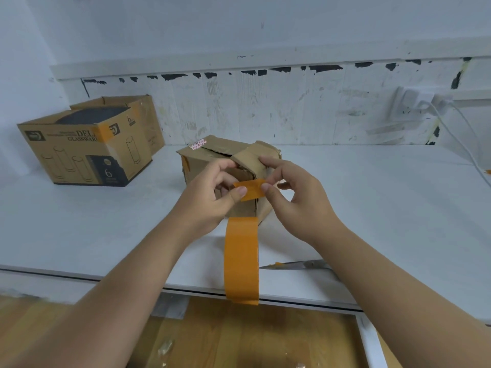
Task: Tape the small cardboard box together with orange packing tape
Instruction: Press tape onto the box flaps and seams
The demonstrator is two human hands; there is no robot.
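One small box [212,158] of worn brown corrugated cardboard sits at the middle of the white table [372,197]. Its top flaps are creased, uneven and partly lifted, and a red-and-white patterned sticker [198,144] lies on its top near the far left corner.

One short strip of orange tape [251,189], matte and slightly translucent, is stretched flat in front of the box's near top edge. The left hand [212,192] pinches the strip's left end between thumb and fingers. The right hand [297,192] pinches its right end the same way.

One tape roll [241,261], a wide orange band seen edge-on, hangs below the left hand and overlaps the table's front edge. What supports it cannot be told.

One pair of metal scissors [295,265] lies flat just right of the roll, with an orange scrap on the blade.

One larger printed carton [87,147], open-topped, stands well apart at the left. One white cable [457,134] runs down the scuffed white wall at right.
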